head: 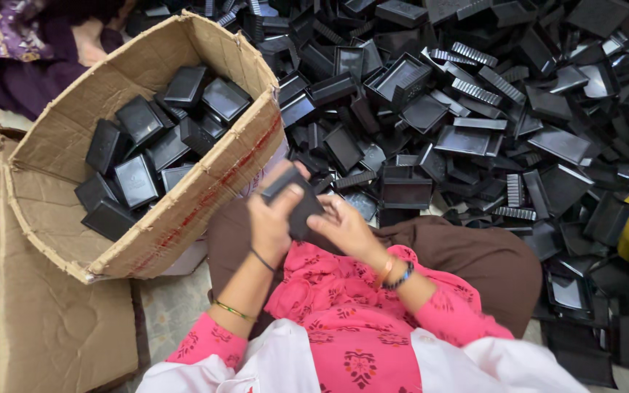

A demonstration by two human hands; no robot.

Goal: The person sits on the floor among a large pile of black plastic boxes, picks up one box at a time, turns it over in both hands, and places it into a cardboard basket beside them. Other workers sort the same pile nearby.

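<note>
Pinching one black plastic case [296, 204] between left hand [271, 222] and right hand [343, 225], just beside cardboard box [205, 196] rim.

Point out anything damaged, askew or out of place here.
The cardboard box stands tilted toward the person, its rim bent and frayed. The loose black plastic parts lie in a jumbled heap on the floor. Both hands, left hand and right hand, hold one black part.

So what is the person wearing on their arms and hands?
Both arms have short bright pink sleeves with a darker printed pattern. The left hand has a thin dark band at the wrist and a slim gold-green bangle further up the forearm. The right hand has an orange bangle and a dark blue beaded bracelet. No gloves.
</note>
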